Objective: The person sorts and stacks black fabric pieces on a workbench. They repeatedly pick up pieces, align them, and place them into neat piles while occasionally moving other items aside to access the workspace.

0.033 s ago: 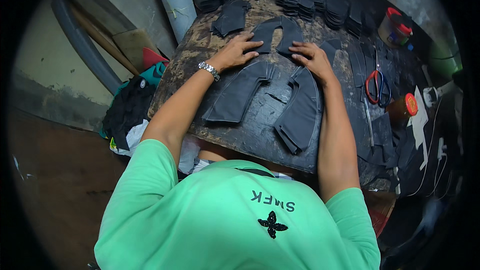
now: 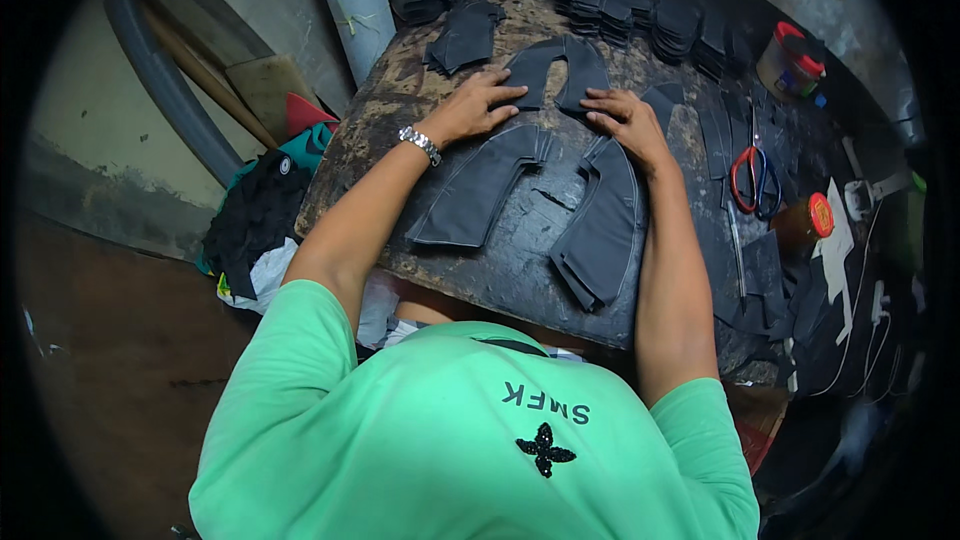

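On the worktable (image 2: pixel 520 260): dark cut leather pieces spread out
Left hand (image 2: pixel 478 105): flat, fingers spread, pressing the forked leather piece (image 2: pixel 555 68)
Right hand (image 2: pixel 628 120): flat, palm down, on the same piece's right leg
Far right: red-handled scissors (image 2: pixel 755 180), apart from both hands

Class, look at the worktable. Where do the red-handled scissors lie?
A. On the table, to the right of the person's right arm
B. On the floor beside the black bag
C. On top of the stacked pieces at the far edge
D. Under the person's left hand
A: the red-handled scissors lie flat on the table, to the right of the right arm and clear of the right hand.
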`<move>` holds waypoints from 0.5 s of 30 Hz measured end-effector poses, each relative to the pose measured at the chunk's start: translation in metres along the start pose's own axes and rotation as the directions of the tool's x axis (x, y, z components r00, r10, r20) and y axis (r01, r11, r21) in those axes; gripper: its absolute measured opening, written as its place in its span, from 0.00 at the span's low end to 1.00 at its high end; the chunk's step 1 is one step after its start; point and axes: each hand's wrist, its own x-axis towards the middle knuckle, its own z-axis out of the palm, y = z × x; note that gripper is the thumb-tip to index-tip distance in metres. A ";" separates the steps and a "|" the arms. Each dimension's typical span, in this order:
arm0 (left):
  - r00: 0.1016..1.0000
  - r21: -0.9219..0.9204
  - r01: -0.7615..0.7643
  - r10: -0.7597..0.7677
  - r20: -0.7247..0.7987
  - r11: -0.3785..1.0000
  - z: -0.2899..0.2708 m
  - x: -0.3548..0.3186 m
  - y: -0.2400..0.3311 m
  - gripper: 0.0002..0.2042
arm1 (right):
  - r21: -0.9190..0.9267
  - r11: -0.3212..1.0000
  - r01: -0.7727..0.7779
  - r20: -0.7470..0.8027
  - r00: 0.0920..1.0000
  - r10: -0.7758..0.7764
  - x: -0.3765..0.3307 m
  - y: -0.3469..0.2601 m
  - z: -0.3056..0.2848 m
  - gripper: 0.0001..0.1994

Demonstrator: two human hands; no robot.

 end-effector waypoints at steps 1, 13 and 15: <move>0.999 -0.023 -0.027 0.026 -0.029 0.999 0.002 -0.002 -0.002 0.18 | 0.013 0.999 -0.045 0.046 0.998 0.044 0.003 0.000 -0.002 0.12; 0.966 -0.342 -0.009 -0.081 -0.246 0.940 0.011 -0.008 -0.017 0.19 | -0.370 0.929 -0.024 0.239 0.963 0.121 0.071 -0.059 -0.007 0.15; 0.964 -0.365 -0.018 -0.082 -0.255 0.931 0.008 -0.007 -0.015 0.19 | -0.306 0.952 -0.011 0.232 0.969 0.086 0.113 -0.066 0.015 0.14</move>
